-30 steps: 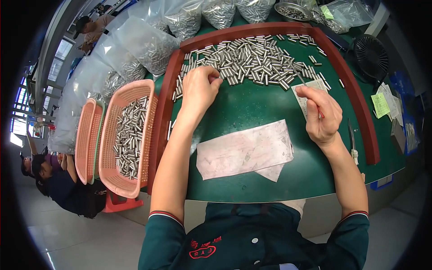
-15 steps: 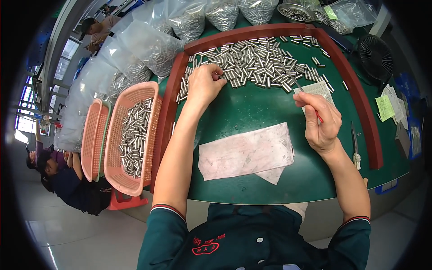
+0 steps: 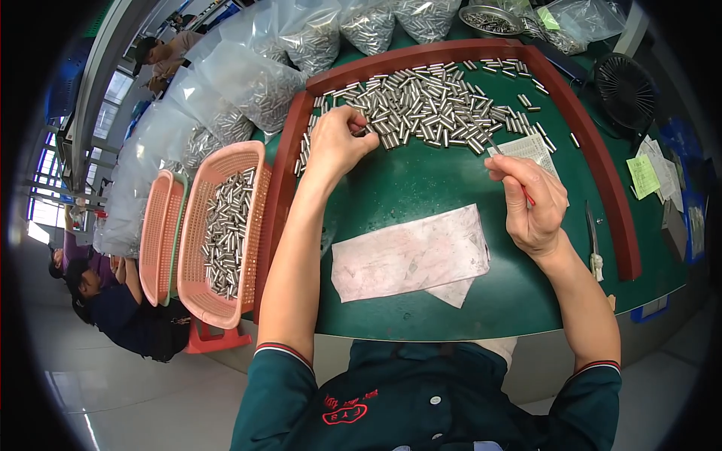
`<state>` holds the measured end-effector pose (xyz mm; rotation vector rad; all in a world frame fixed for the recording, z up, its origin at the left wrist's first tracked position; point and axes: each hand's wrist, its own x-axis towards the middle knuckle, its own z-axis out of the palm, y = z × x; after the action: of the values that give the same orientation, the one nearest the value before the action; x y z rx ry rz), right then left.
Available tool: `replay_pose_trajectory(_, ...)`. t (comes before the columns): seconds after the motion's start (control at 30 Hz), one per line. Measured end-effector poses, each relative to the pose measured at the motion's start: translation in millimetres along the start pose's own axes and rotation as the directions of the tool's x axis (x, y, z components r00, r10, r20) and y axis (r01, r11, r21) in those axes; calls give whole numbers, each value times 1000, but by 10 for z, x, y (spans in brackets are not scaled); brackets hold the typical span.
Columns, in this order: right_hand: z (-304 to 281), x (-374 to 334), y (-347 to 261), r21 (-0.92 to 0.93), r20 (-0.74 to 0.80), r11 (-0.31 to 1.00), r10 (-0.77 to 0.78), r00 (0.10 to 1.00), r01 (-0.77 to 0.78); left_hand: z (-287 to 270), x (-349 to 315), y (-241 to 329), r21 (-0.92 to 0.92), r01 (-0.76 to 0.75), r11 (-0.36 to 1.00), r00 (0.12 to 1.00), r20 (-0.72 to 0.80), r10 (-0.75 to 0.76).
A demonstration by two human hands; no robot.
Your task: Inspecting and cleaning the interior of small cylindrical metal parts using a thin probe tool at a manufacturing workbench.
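Now, two bare hands are over one green table (image 3: 406, 184), and the metal pins (image 3: 421, 105), too many to count, are heaped at its far side. The left hand (image 3: 340, 143) is at the heap's left front edge, fingers curled and thumb close to the forefinger; whether a pin is between them I cannot tell. The right hand (image 3: 535, 199) is folded around one thin red-handled tool (image 3: 529, 197), whose slim metal end points into the heap's right front edge — contact with a pin is too small to make out.

One red-brown frame (image 3: 600, 173) edges the heap on three sides. Three pins lie off to the right: two near each other, one alone just beside the frame's right bar. One printed slip (image 3: 532, 152) lies beyond the right hand, and one stained pale cloth (image 3: 410, 254) lies folded between the forearms.

To the left are two pink baskets — the larger basket (image 3: 258, 210) holding many more pins, the smaller basket (image 3: 156, 233) outside it — with one green rim (image 3: 181, 225) between. At least five clear bags (image 3: 263, 94) of pins stand behind; one metal bowl (image 3: 490, 20) and one black fan (image 3: 626, 86) are farther right.
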<state>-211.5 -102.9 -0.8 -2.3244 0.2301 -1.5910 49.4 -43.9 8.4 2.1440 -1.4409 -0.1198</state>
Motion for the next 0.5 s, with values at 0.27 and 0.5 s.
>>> replay_pose_trajectory(0.27,24,-19,5,16,25,998,58,998,-58,-201,-439,-41,-860,409,306,912,377,-159)
replay_pose_trajectory(0.5,133,160,-156,162,-40,976,154,987,-145,-118,-682,25,-876,473,100,880,462,-113)
